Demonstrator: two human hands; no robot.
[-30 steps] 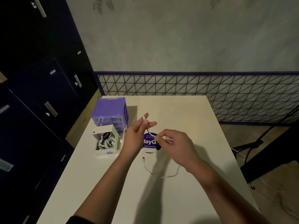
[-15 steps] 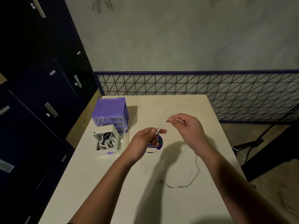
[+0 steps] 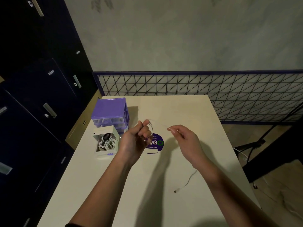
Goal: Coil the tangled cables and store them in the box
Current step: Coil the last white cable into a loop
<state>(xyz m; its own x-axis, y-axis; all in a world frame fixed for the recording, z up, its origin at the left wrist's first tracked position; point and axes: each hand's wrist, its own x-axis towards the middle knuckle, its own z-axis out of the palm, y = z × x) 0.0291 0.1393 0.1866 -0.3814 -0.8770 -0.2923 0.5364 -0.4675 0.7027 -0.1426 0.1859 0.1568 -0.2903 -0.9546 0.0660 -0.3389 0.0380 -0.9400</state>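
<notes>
- Gripping one end of a thin white cable [image 3: 188,181], the left hand [image 3: 136,141] is raised above the table [image 3: 180,112] with its fingers curled round a blurred loop of it.
- The right hand [image 3: 185,140] pinches the same cable between thumb and forefinger, well apart from the left hand, and a faint stretch of cable runs between the two.
- The rest of the cable passes behind the right forearm and trails onto the table, its free plug lying flat near the front right.
- A small white box [image 3: 106,141] stands open at the table's left edge, with coiled white and dark cables inside.
- Just behind the box stands a purple drawer unit [image 3: 109,110].
- A round purple sticker [image 3: 155,145] lies on the table beneath the left hand.
</notes>
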